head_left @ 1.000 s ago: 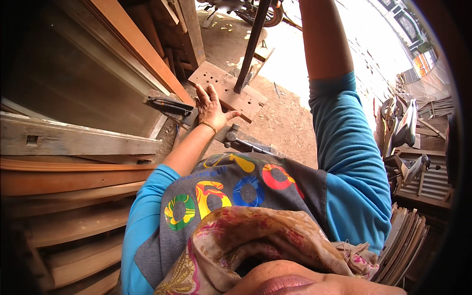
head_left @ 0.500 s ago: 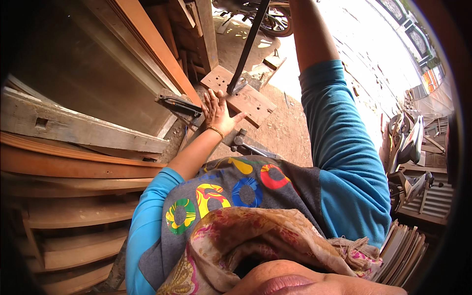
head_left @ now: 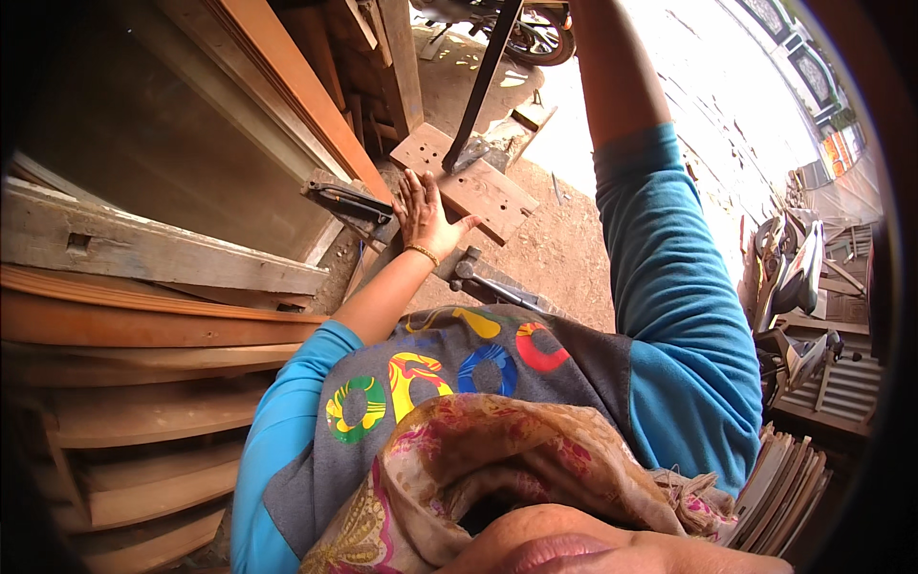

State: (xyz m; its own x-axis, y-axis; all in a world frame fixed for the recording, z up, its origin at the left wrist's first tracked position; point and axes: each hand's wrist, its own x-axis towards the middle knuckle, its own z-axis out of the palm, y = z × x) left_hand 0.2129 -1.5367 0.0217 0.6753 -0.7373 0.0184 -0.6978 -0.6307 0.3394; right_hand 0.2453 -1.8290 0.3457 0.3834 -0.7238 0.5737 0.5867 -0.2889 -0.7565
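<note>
My left hand [head_left: 426, 222] lies with its fingers spread at the near left edge of a flat wooden board [head_left: 502, 201] that has several small dark holes. A long dark bar [head_left: 486, 86] slants down from the top edge to the middle of the board. Beside its lower end is a greyish metal piece [head_left: 472, 153], too blurred to make out. My right arm [head_left: 626, 86] reaches straight ahead, and its hand is cut off by the top edge; whether it holds the bar cannot be seen.
A black metal tool [head_left: 349, 203] lies left of my hand, and a metal bar with a knobbed end [head_left: 483, 279] is just nearer. Stacked planks [head_left: 153, 359] and a framed panel [head_left: 163, 143] fill the left. A motorcycle wheel [head_left: 545, 38] stands ahead; thin boards [head_left: 789, 488] lean at right.
The bar's lower end has shifted slightly away from me on the board. My right arm has moved a little to the right, while my left hand stays in place.
</note>
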